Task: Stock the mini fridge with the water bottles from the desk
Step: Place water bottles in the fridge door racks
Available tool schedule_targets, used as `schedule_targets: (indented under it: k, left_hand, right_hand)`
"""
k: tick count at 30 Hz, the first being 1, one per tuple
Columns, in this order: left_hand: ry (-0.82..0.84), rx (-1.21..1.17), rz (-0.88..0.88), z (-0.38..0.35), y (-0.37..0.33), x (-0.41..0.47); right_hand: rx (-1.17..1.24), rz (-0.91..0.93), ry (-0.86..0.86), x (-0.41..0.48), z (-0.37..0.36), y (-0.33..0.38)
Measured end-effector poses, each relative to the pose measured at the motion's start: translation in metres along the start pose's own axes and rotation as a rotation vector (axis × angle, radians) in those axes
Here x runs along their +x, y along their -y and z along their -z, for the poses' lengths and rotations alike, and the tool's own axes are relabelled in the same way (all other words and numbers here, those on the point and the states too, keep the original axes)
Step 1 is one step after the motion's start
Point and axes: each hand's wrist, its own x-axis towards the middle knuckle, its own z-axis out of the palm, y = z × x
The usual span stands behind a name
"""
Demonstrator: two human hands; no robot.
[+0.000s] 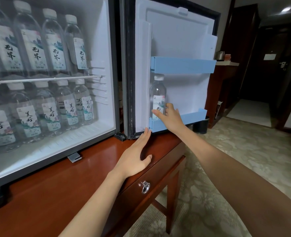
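Desk (55,185) front edge: left hand (134,156) lies flat, fingers straight, tips at door's (179,40) bottom corner, thumb over the edge. Right hand (170,117) grips bottle (157,96), thumb across label, fingers round its right side. Bottle upright at hinge end of lower rack (194,117); rack free to its right. Fridge (107,48): both shelves full.

The premises appear to be a hotel room. A mini fridge (117,65) stands on a wooden desk (55,194). Beyond the fridge to its right, a dark door (268,79) bears a notice (269,57).
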Motion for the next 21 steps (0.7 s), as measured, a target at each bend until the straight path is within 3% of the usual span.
schedule_targets:
  k: [6,13,17,21]
  left_hand:
    - [-0.066,-0.049,0.052,0.001,0.001,-0.003]
    - [-0.224,-0.398,0.255,0.01,-0.006,-0.026]
    - [-0.278,-0.599,0.378,0.028,-0.009,-0.053]
    - [-0.388,-0.628,0.481,0.053,-0.002,-0.09]
  right_hand:
    - [-0.194,0.037,0.017,-0.008,-0.007,-0.001]
    - [-0.346,-0.065,-0.149,-0.044,-0.033,-0.003]
    - [-0.317,-0.097,-0.169,-0.07,-0.046,0.002]
    - [-0.241,-0.081,-0.223,-0.102,-0.076,0.023]
